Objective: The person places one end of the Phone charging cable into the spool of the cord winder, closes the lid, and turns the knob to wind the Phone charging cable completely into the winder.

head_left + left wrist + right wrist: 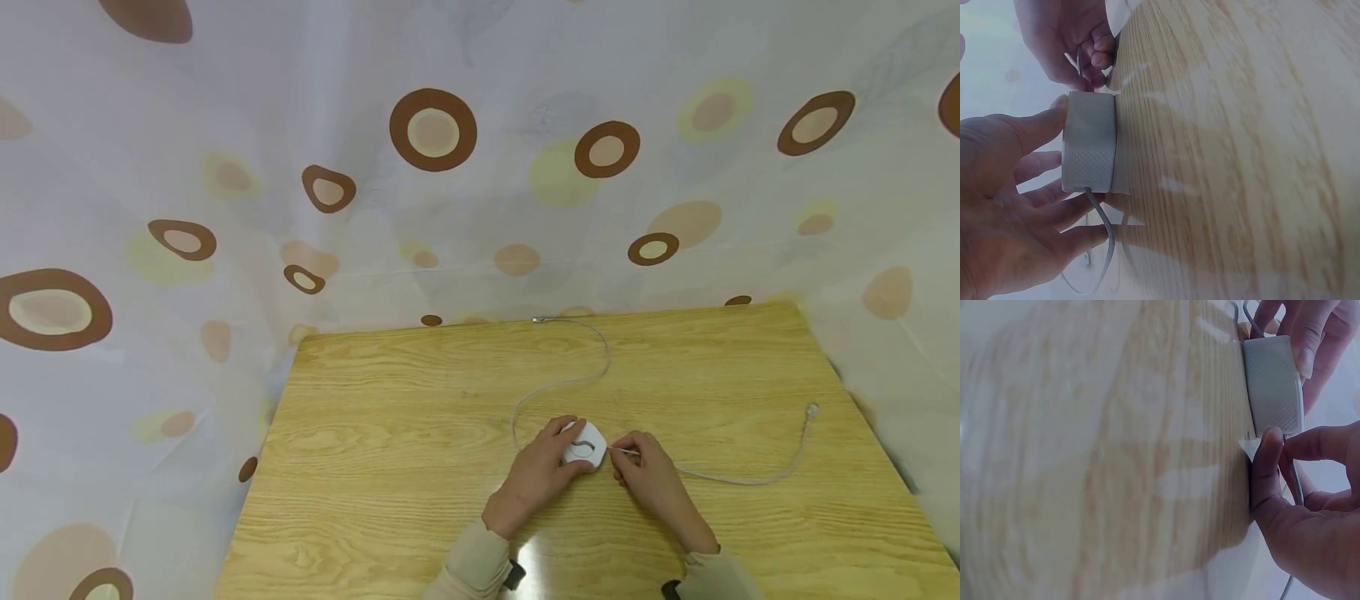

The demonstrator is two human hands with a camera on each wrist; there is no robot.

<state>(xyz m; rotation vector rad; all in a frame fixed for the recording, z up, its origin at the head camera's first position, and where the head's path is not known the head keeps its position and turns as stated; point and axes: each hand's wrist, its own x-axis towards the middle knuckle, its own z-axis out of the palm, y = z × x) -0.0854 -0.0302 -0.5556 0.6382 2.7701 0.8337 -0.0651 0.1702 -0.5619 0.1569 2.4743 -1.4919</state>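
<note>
On the wooden table, my left hand [536,475] grips a white many-sided cable reel case [592,442] from its left side, thumb on the near edge and fingers on the far edge. A curved slot shows on its top. In the left wrist view the side of the case [1089,140] looks finely textured, and a thin pale cable [1109,231] leaves one end. At the opposite end, my right hand [652,479] pinches the cable between thumb and forefinger, right beside the case. The right wrist view shows the thumb and fingertip [1271,436] meeting there.
The left stretch of cable [570,382] winds to a small plug [538,320] at the table's back edge. On the right, the cable [750,482] curves up to a clear plug [812,410]. A patterned sheet [480,208] hangs behind the wooden table [375,433] and along its sides.
</note>
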